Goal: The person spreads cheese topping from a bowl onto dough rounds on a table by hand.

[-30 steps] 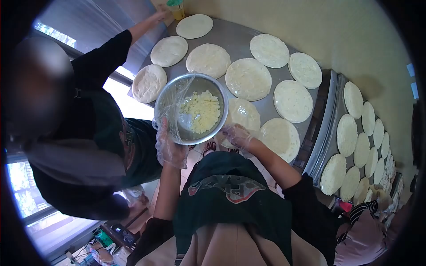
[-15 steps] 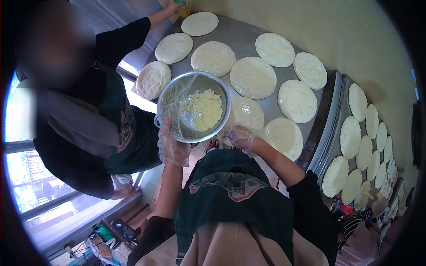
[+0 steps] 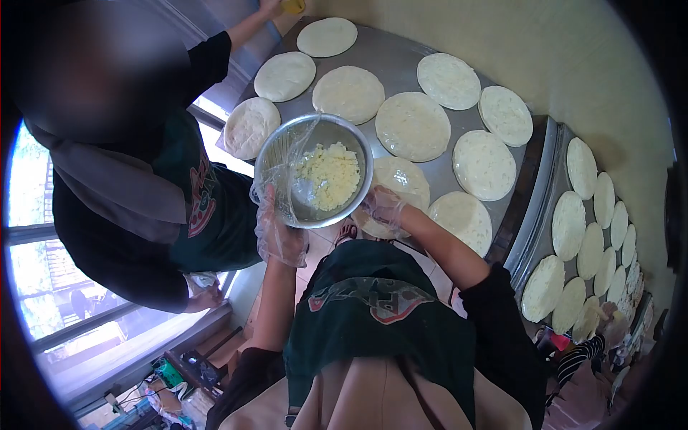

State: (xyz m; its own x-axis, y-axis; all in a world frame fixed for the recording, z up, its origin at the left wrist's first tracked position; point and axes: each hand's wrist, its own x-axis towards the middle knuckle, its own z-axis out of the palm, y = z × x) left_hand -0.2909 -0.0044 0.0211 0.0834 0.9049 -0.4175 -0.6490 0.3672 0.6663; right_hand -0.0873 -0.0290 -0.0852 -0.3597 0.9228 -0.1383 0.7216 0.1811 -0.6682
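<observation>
A round metal bowl (image 3: 364, 172) holds pale yellow grated cheese-like shreds (image 3: 331, 175). Clear plastic wrap (image 3: 276, 168) is pulled back over its left side. My left hand (image 3: 281, 233), in a clear plastic glove, grips the bowl at its lower left, along with the edge of the wrap. At the right rim is my right hand (image 3: 385, 208), also gloved, its fingers curled against the bowl and partly hidden. Just beyond and beneath the bowl lie flat dough rounds, one of them (image 3: 403, 183) close behind my right hand.
Several dough rounds (image 3: 413, 126) are spread on a metal table (image 3: 390, 46). A second table (image 3: 539, 215) on the right bears more rounds. At the left stands a co-worker (image 3: 136, 208) in a green apron, one arm reaching to a yellow container (image 3: 293, 6). Another person's hand (image 3: 615, 322) is at the far right.
My right hand has moved slightly up and in against the bowl's rim. The co-worker's head has shifted right, and their raised arm has moved left. The bowl stays nearly still.
</observation>
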